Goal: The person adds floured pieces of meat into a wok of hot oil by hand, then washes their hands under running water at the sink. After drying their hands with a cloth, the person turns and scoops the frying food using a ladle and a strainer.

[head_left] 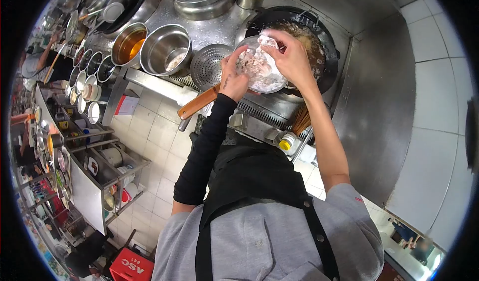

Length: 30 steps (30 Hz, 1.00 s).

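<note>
Steel cooktop [212,31] below, the left hand [234,81] clasps a bowl [273,88] of pinkish meat pieces [257,65], coating apparently unfinished; the right hand [293,61] pinches one already whitened lump [269,43].

The middle of the view is brightly lit, and the left hand [235,79] and right hand [293,59] are shown fairly sharply. Glints are thrown off the steel pot [159,39] and counter [212,30], while folds in the black apron [254,176] are partly lost to darkness. The wall tiles [435,94] are bowed by the lens, the far left is squeezed small, and everything is ringed in black
</note>
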Motion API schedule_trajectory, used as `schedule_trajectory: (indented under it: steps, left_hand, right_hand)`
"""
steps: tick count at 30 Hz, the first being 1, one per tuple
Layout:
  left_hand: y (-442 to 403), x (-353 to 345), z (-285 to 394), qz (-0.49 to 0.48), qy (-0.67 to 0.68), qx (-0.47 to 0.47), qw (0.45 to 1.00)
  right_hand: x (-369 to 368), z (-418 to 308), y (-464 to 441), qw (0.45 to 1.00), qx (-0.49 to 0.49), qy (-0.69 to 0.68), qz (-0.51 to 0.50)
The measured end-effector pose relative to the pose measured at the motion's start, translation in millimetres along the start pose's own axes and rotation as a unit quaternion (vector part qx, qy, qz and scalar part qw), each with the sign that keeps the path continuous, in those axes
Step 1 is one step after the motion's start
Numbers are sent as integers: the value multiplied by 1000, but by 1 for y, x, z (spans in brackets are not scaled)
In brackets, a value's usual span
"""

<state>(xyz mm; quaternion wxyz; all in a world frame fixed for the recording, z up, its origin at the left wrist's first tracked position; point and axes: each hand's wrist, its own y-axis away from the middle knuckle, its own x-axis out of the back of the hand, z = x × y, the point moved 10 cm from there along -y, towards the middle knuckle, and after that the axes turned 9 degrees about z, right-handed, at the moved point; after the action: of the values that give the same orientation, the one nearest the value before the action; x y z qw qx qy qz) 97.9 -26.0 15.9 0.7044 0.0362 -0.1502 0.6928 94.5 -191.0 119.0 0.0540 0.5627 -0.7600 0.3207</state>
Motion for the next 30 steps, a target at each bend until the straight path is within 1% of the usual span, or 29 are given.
schedule_trajectory:
  steps: [3, 6, 10, 11, 14, 15, 18, 21, 24, 26, 27, 28, 29, 30]
  left_hand:
    - [2, -8, 8, -11, 28, -4, 1000]
    - [3, -16, 25, -26, 35, -33, 999]
    - [0, -23, 28, -20, 29, -9, 999]
    - [0, -24, 28, -13, 30, -6, 999]
    - [2, -25, 33, -22, 32, -1, 999]
    - [3, -26, 35, -29, 32, -1, 999]
    - [5, -31, 24, -33, 36, 10, 999]
    - [8, -35, 19, -17, 32, 10, 999]
    - [4, -43, -13, -2, 27, 56, 998]
    - [0, -42, -15, -1, -57, -22, 998]
    - [0, -40, -6, -1, -98, -61, 993]
    - [1, -39, -17, 1, -8, 27, 1000]
    - [5, -40, -27, 3, 83, 115, 990]
    - [6, -39, -30, -3, 96, 132, 987]
  right_hand:
    - [-1, 15, 3, 994, -28, 97, -37]
    - [1, 19, 11, 995, -39, 96, -6]
    - [-10, 50, 27, 988, -152, -26, -1]
    - [-9, 51, 30, 988, -137, -64, 24]
    - [-12, 42, 36, 955, -177, -234, 38]
    - [-14, 44, 37, 964, -192, -184, 0]
    - [6, 25, 35, 994, -108, 10, 7]
    - [0, 31, 41, 988, -149, -46, -19]
    - [-1, 27, 43, 992, -106, -68, -7]
    - [9, 16, 40, 999, -28, -18, 17]
    - [14, 8, 39, 999, 10, 8, 29]
    - [18, 13, 40, 998, -29, -36, 33]
    - [22, 16, 41, 994, -69, -80, 36]
    - [25, 17, 41, 986, -108, -123, 40]
